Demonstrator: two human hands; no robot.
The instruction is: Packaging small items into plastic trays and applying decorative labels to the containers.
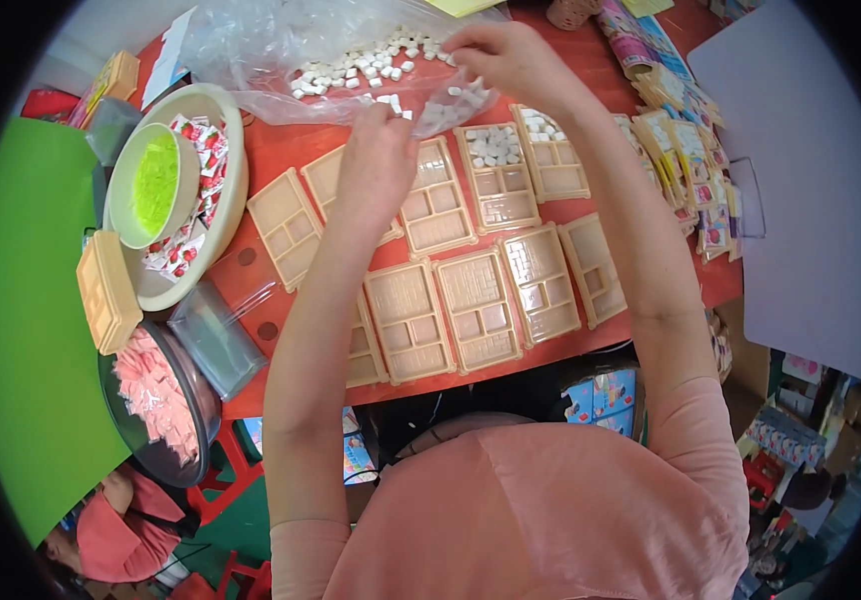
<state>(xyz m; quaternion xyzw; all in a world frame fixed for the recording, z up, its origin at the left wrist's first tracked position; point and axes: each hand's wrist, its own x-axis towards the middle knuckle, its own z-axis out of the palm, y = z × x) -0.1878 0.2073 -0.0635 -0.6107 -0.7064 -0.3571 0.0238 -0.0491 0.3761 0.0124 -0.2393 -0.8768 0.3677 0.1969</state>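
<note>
A clear plastic bag [251, 65] of small white cube-shaped pieces [371, 65], like mini marshmallows, lies at the table's far side. At its near edge my left hand [379, 150] has its fingers curled closed, a few white pieces right beyond the fingertips. What those fingers grip is hidden. Farther right, my right hand [511, 62] pinches the bag's edge. Below the hands stand two rows of beige compartment trays [438, 200]. White pieces fill the upper compartment of one tray [496, 165] and part of another tray [549, 150]; several near trays have none.
To the left, a cream basin [241, 190] holds strawberry-print packets and a bowl [121, 215] of green shreds. Below it are a clear box [226, 345] and a dark-rimmed bowl [213, 400] of pink packets. Filled packs [686, 150] pile up at right. A person [131, 535] sits lower left.
</note>
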